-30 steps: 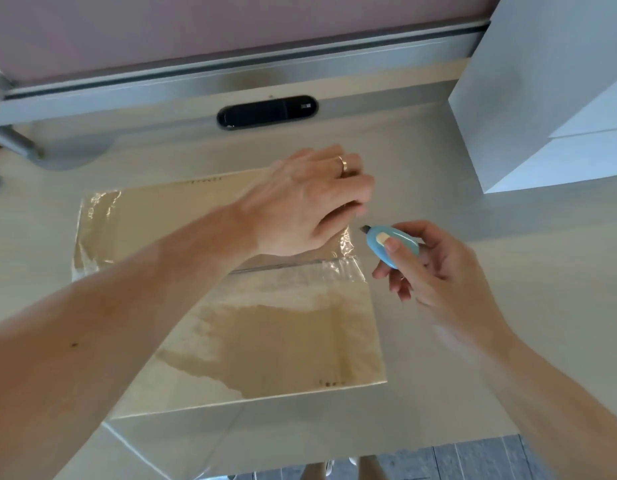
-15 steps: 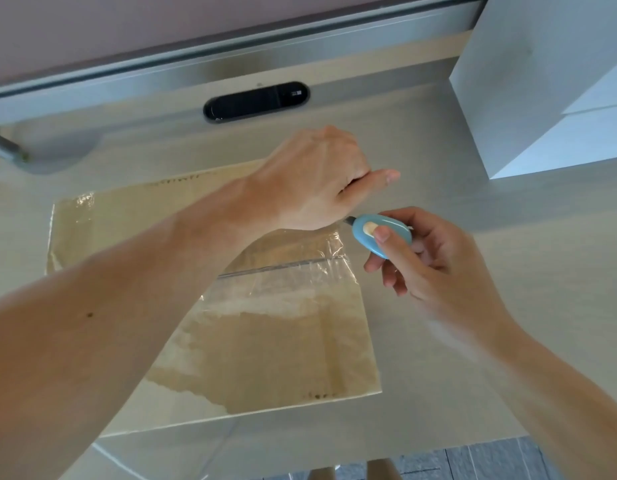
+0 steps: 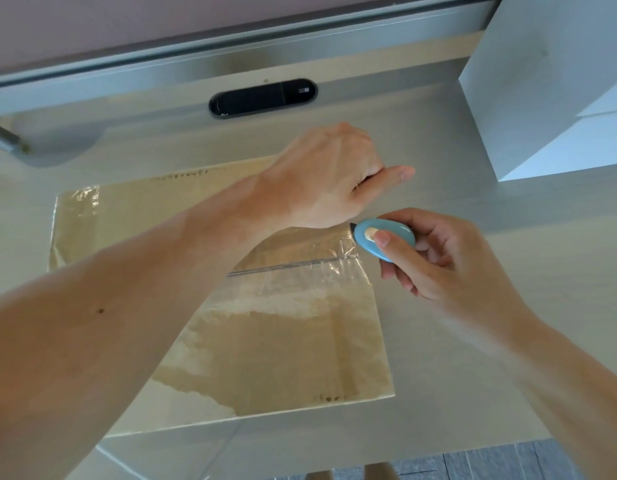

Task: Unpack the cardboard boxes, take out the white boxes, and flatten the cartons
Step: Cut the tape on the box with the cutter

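A brown cardboard carton (image 3: 286, 355) covered with shiny clear tape lies on the pale table (image 3: 473, 341) in front of me. My left hand (image 3: 327, 181) rests on the carton's far right corner with the fingers curled over its edge and the thumb stretched out to the right. My right hand (image 3: 435, 258) holds a small blue oval box cutter (image 3: 383, 239), thumb on its cream slider. The cutter's tip touches the carton's right edge at the tape seam, just below my left hand. White boxes (image 3: 549, 81) are stacked at the upper right.
A black oval grommet (image 3: 263, 97) sits in the table's back edge, under a metal rail. A grey bracket (image 3: 5, 140) shows at the far left. The table's near edge runs along the bottom, with a tiled floor (image 3: 490, 462) below.
My left hand has turned and curled over the carton's far right corner, thumb now out. My right hand has brought the cutter left and up against the carton's edge.
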The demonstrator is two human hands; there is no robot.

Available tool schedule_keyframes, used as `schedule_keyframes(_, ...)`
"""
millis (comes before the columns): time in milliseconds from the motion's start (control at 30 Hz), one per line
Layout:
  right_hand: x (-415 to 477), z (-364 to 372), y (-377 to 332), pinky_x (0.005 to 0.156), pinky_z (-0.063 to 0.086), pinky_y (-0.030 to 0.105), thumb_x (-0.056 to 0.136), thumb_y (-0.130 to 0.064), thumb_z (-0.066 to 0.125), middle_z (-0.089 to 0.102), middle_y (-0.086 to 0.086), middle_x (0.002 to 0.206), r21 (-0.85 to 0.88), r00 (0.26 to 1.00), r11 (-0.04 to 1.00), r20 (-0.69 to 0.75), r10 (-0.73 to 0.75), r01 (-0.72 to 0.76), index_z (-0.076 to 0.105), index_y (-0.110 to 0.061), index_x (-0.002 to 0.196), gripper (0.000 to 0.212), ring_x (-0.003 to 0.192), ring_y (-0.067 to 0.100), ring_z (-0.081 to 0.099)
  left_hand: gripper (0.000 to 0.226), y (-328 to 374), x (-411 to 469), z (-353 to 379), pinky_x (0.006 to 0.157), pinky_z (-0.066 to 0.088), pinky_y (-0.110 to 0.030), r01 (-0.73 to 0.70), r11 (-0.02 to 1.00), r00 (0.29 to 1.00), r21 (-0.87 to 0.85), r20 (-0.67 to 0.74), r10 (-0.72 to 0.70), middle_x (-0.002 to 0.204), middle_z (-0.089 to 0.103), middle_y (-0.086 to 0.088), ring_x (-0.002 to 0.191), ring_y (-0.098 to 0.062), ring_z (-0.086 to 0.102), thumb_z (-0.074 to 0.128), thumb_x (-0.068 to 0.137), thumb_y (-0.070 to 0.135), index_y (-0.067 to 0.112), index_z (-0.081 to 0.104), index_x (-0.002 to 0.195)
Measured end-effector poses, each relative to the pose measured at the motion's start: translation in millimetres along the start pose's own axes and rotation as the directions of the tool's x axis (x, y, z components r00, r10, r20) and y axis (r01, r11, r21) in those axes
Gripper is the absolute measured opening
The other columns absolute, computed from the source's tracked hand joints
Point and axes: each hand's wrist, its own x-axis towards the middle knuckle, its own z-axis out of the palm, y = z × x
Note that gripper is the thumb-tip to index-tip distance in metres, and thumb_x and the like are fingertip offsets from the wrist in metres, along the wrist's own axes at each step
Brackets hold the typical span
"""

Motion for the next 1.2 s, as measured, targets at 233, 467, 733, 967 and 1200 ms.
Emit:
schedule_keyframes(233,-1.6,-11.7,-4.1,0.051,0.036,0.017,0.102,-0.032,0.065,0.059,0.000,0.062,-0.090,0.994,0.996,0.103,0.026,-0.017,0.076,-0.027,0.098,0.012,0.053,0.007,0.046,0.068,-1.1,0.1,2.0,0.056,0.046,-0.043,0.003,1.000,1.000,0.015,-0.011,-0.003,0.050,0.044,-0.001,0.056,-0.025,0.054,0.032,0.108,0.052,0.013,0.041,0.054)
schedule_keyframes(467,-14.0,-18.7,-1.3,0.052,0.035,0.012,0.099,-0.040,0.063,0.056,-0.003,0.061,-0.136,0.991,0.991,0.131,0.024,-0.006,0.075,-0.026,0.102,0.018,0.053,0.004,0.049,0.067,-0.9,0.2,0.3,0.055,0.047,-0.043,-0.005,1.000,1.000,-0.003,-0.003,0.005,0.049,0.040,0.001,0.055,-0.025,0.054,0.032,0.108,0.052,0.014,0.039,0.053)
schedule_keyframes(733,-15.0,-19.2,-2.1,0.051,0.034,0.014,0.098,-0.043,0.061,0.053,-0.003,0.060,-0.167,0.990,0.986,0.135,0.029,-0.006,0.074,-0.028,0.099,0.020,0.054,0.006,0.046,0.069,0.3,0.6,0.5,0.055,0.049,-0.046,-0.011,1.000,1.000,-0.028,0.004,0.011,0.048,0.042,-0.001,0.053,-0.025,0.053,0.030,0.107,0.055,0.013,0.042,0.053)
schedule_keyframes(967,-21.1,-17.9,5.3,0.053,0.037,0.016,0.095,-0.046,0.063,0.055,-0.002,0.059,-0.088,0.997,0.996,0.074,0.037,-0.031,0.075,-0.027,0.100,0.022,0.054,0.006,0.048,0.070,-2.3,0.0,5.8,0.058,0.048,-0.046,-0.014,1.000,1.000,-0.022,-0.024,0.013,0.050,0.045,-0.005,0.058,-0.026,0.054,0.029,0.107,0.054,0.010,0.041,0.054)
schedule_keyframes(1200,-46.5,-20.3,19.0,0.063,0.060,0.026,0.081,-0.033,0.074,0.077,0.012,0.106,0.401,0.970,0.902,-0.104,0.221,-0.162,0.075,-0.018,0.104,0.028,0.073,0.025,0.074,0.035,28.0,-51.0,-11.2,0.079,0.045,-0.046,-0.191,0.982,0.941,0.005,-0.283,0.185,0.089,0.063,-0.010,0.080,-0.030,0.054,0.057,0.106,0.031,0.007,0.066,0.082)
